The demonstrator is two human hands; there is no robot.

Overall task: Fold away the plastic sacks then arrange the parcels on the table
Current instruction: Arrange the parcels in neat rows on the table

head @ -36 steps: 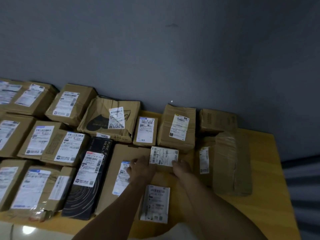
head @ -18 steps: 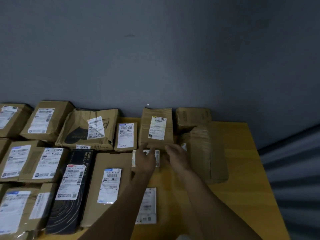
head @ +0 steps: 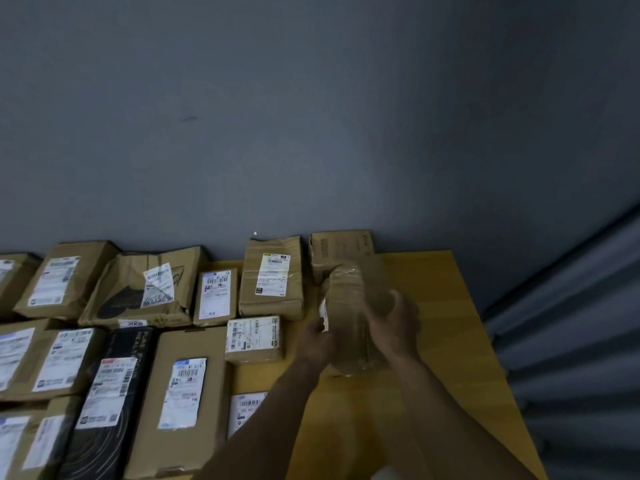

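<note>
Left grip (head: pixel 317 341) & right grip (head: pixel 394 320) now clamp the taped parcel (head: pixel 346 303) betw. them, having quit the small labelled parcel (head: pixel 252 337), which sits just left of them on the bench (head: pixel 450 341). Prob. that one's placed and this one's next.

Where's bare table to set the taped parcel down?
Widest: bare table right of the taped parcel, out to the right edge. Also the near strip in front of it. Left of the small box, parcels lie edge to edge: crowded.
</note>
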